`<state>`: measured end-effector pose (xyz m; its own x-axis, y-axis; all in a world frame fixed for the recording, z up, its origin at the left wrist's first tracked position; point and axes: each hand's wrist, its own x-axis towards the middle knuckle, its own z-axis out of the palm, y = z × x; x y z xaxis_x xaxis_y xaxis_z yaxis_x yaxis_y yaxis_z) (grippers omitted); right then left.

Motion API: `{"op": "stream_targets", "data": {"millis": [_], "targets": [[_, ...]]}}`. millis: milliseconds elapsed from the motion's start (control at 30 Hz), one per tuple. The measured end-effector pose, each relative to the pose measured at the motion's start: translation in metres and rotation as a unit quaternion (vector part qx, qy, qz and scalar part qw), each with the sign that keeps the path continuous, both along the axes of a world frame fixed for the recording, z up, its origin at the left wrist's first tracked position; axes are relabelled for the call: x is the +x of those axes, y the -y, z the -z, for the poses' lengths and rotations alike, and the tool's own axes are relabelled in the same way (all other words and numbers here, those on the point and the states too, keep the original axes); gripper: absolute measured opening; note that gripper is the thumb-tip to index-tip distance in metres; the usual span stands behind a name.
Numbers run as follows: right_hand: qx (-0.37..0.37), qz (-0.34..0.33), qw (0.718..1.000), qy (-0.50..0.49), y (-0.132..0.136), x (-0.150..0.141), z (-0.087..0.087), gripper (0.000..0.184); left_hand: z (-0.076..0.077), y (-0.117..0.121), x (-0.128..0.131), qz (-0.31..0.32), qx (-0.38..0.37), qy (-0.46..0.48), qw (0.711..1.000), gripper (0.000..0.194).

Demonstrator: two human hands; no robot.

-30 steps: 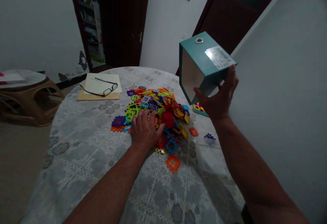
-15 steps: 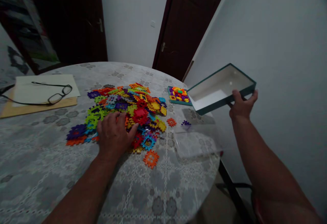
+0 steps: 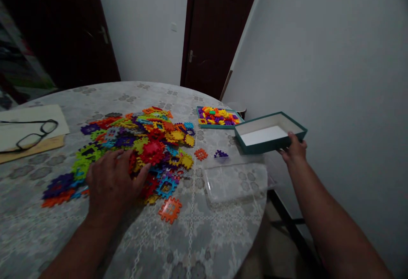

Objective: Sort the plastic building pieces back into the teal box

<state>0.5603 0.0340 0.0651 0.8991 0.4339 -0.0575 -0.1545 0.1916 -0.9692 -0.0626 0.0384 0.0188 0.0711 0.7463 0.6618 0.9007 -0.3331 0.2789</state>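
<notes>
Two hands: set well apart, one low at the pile, the other out to the right at a tray.
Left hand: palm down and about half open, thumb spread from loosely curved fingers; it touches the near side of the pile of plastic pieces. The fingertips are hidden, so I cannot tell whether any piece is gripped.
Right hand: closed on the near right corner of the teal tray, thumb at the rim, fingers outside and below.
Teal tray: open side up, white floor bare, at the right edge of the desk; from where I stand, contact with the desk cannot be judged.
Pile of plastic pieces: heaped on the desk, mixed colours; an orange piece lies just beside it, on the near side.
Clear cover: on the desk, between pile and right edge.
Sound handling: a one-corner hold probably lets the far end sag, so the tray is best held level with fingers well under it; the left hand should press lightly, lest the heap spread.
</notes>
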Motion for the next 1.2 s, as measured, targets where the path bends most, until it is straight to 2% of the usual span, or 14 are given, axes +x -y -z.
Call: {"op": "stream_targets", "data": {"millis": [100, 267, 400, 600, 700, 800, 967, 1100, 1200], "targets": [[-0.015, -0.002, 1.000, 0.002, -0.002, 0.005, 0.010, 0.054, -0.012, 0.008, 0.012, 0.059, 0.038, -0.036, 0.997, 0.044], [-0.104, -0.081, 0.991, -0.024, 0.011, 0.021, 0.022, 0.042, -0.032, 0.011, 0.047, 0.204, 0.026, -0.106, 0.973, 0.033], [-0.148, -0.108, 0.981, -0.057, 0.022, 0.030, 0.028, 0.035, -0.046, -0.010, 0.081, 0.273, -0.022, -0.138, 0.952, 0.026], [-0.174, -0.145, 0.970, -0.094, 0.025, 0.025, 0.037, 0.030, -0.061, -0.057, 0.149, 0.318, -0.173, -0.224, 0.905, 0.038], [-0.171, -0.171, 0.964, -0.113, 0.024, 0.014, 0.039, 0.029, -0.056, -0.076, 0.179, 0.343, -0.213, -0.240, 0.883, 0.041], [-0.161, -0.192, 0.957, -0.143, 0.024, 0.004, 0.039, 0.034, -0.043, -0.091, 0.197, 0.353, -0.235, -0.260, 0.868, 0.045], [-0.174, -0.209, 0.948, -0.165, 0.027, -0.001, 0.040, 0.030, -0.027, -0.107, 0.211, 0.354, -0.244, -0.254, 0.866, 0.051], [-0.201, -0.219, 0.941, -0.164, 0.026, -0.002, 0.043, 0.026, -0.025, -0.113, 0.219, 0.354, -0.272, -0.253, 0.858, 0.053], [-0.218, -0.200, 0.946, -0.132, 0.023, -0.006, 0.045, 0.027, -0.024, -0.115, 0.227, 0.355, -0.292, -0.252, 0.851, 0.049]]}}
